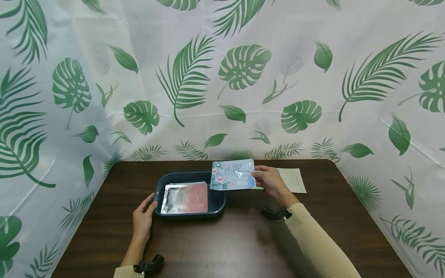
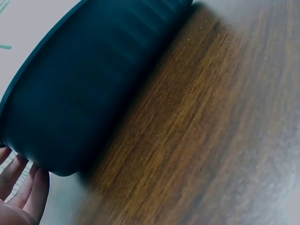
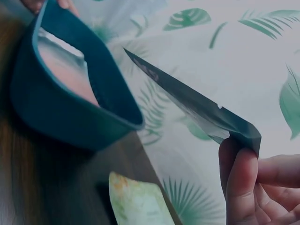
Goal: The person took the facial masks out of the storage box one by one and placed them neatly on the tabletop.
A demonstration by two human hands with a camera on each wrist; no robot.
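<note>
My right hand (image 1: 272, 180) pinches a light blue flat packet with pink flowers (image 1: 231, 175) by its right edge. The packet is held above the right end of a dark blue plastic basin (image 1: 191, 216). In the right wrist view, the packet (image 3: 187, 98) shows nearly edge-on between thumb and fingers. Inside the basin lies a pink and silver packet (image 1: 185, 198), with another edge showing behind it. My left hand (image 1: 142, 218) holds the basin's left end, and its fingers (image 2: 37, 192) touch the outer wall in the left wrist view.
A pale cream packet (image 1: 293, 180) lies on the dark wooden table (image 1: 222, 247) behind my right hand, partly hidden by it. A white cloth with green leaves (image 1: 208, 96) hangs behind the table and at both sides.
</note>
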